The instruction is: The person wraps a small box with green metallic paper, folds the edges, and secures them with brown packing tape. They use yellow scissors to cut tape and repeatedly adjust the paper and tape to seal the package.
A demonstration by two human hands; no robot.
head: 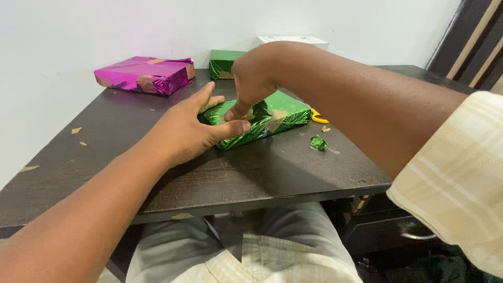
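Left hand point(191, 128) lies flat, fingers spread, steadying the near end of the green foil-wrapped box point(262, 119) at mid-table point(230, 175). Right hand point(251, 84) pinches down on the box's top fold; the step looks like sealing a flap, calling next for steady pressure. Fingertips hide the fold; yellow-handled tool point(318, 116) mostly hidden behind the box.

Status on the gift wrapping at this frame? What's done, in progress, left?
Done: the pink wrapped box and a small green wrapped box sit taped at the table's far edge. In hand: the left hand steadies the green parcel while the right hand pinches its near end fold; tape patches already show on top. Left: that end looks unsealed, and a foil scrap and tape bits lie loose.
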